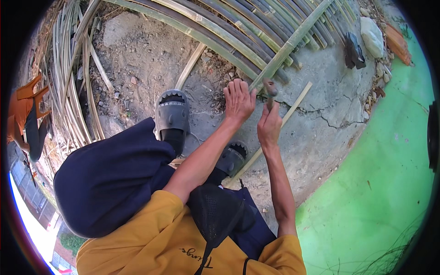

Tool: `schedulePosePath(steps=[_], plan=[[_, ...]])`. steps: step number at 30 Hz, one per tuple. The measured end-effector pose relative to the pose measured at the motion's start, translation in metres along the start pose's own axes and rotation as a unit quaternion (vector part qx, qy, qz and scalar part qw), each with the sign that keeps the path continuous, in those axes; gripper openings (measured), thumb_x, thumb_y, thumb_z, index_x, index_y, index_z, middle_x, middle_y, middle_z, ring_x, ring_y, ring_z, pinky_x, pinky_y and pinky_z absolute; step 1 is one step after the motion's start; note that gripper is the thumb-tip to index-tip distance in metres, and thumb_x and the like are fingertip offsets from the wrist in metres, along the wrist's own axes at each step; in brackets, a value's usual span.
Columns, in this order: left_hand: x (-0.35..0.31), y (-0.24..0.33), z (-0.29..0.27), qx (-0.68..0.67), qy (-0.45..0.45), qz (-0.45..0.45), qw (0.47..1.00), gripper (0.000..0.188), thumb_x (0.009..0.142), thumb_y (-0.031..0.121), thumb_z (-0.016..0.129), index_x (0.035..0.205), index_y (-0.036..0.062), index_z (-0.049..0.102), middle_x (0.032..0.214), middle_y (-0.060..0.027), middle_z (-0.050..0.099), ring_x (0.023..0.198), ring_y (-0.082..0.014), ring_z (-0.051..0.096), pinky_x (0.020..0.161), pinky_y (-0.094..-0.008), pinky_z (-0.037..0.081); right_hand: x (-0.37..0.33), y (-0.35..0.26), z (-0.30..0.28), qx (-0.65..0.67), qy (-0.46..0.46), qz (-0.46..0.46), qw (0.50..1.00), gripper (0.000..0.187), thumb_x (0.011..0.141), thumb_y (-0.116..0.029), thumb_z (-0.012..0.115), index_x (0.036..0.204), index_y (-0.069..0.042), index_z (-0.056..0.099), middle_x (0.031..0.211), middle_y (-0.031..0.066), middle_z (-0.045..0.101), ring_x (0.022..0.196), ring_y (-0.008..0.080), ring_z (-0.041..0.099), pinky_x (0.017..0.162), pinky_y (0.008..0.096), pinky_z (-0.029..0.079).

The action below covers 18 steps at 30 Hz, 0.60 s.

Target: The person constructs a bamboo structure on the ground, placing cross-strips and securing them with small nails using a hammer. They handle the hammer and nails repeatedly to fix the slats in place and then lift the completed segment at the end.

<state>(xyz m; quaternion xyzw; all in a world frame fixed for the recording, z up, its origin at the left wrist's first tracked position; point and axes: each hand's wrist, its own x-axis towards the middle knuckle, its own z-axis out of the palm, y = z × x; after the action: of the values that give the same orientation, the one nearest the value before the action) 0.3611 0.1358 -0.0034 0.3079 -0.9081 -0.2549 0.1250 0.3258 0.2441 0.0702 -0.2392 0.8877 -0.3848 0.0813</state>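
Observation:
My right hand point(269, 124) grips a hammer point(270, 88) by its handle, head up, near the corner of a bamboo frame point(293, 41). Close by on the left, my left hand point(239, 101) is at that same corner with its fingers curled. Its fingertips meet the end of the crossing bamboo pole, and whatever they pinch is hidden. Many split bamboo slats lie side by side across the frame, with a pole laid over their ends. A pale bamboo strip point(297, 104) lies on the concrete beside my right hand, running back past my foot.
A heap of long bamboo strips point(68, 68) lies at the left, near an orange stool point(27, 107). My sandals point(172, 112) stand on rough, cracked ground. A dark object point(354, 51), a white rock point(371, 36) and an orange brick point(398, 45) border the green surface point(366, 183) at right.

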Motion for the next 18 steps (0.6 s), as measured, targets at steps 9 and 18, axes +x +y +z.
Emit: schedulePosePath(steps=[9, 18], plan=[[0.006, -0.001, 0.003, 0.000, -0.016, -0.012, 1.000, 0.035, 0.101, 0.037, 0.058, 0.104, 0.0035, 0.049, 0.108, -0.0186, 0.049, 0.102, -0.0371, 0.048, 0.086, -0.0509, 0.035, 0.009, -0.002, -0.005, -0.007, -0.011, -0.015, 1.000, 0.013, 0.106, -0.010, 0.058, 0.115, -0.002, 0.054, 0.077, 0.0282, 0.065, 0.070, 0.0497, 0.067, 0.057, 0.0515, 0.048], [0.004, 0.005, 0.003, -0.005, -0.006, -0.009, 1.000, 0.034, 0.101, 0.036, 0.057, 0.103, 0.0035, 0.049, 0.107, -0.0184, 0.049, 0.102, -0.0366, 0.048, 0.086, -0.0508, 0.035, -0.003, 0.034, 0.000, -0.050, -0.027, 0.030, 0.998, 0.017, 0.105, -0.011, 0.058, 0.114, 0.000, 0.049, 0.073, 0.0313, 0.062, 0.072, 0.0541, 0.064, 0.055, 0.0561, 0.045]])
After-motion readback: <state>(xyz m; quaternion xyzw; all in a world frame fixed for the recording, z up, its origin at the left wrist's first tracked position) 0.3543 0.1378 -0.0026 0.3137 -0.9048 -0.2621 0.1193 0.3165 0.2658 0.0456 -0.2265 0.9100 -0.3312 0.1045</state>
